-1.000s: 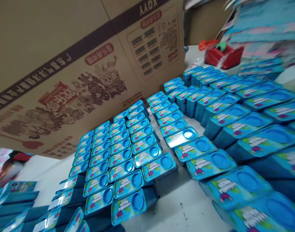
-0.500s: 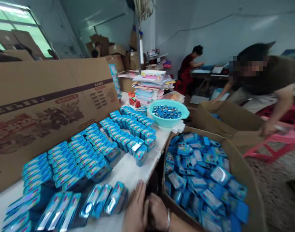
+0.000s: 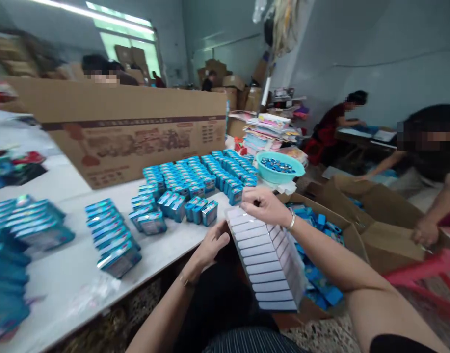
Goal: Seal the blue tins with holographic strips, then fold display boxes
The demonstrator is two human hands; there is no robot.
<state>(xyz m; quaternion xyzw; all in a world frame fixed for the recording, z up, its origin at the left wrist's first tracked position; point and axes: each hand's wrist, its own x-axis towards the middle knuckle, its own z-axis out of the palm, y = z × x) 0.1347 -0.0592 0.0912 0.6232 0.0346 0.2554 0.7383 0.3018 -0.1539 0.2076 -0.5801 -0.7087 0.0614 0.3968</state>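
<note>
My right hand [image 3: 265,205] pinches the top edge of a long white sheet of labels [image 3: 263,260], which hangs down over my lap and partly covers the carton of blue boxes. Beside the sheet's upper left edge, at the table's edge, is my left hand [image 3: 212,242]; its fingers are partly hidden and I cannot tell whether they touch the sheet. Rows of small blue boxes [image 3: 184,176] stand on the white table [image 3: 154,260] ahead of my hands. More loose blue boxes [image 3: 316,284] lie in the open carton at my right.
A large flattened-looking carton [image 3: 136,132] stands across the table. A turquoise basin [image 3: 279,174] of small blue and silver pieces sits near a stack of papers [image 3: 271,132]. At the right, a person [image 3: 431,152] leans over another open carton [image 3: 390,240]; a pink stool [image 3: 423,274] is close by.
The view has swung left and shows more of the table. My hands, earlier close together at the table's edge, are apart now, and the label sheet has come into view in my right hand.
</note>
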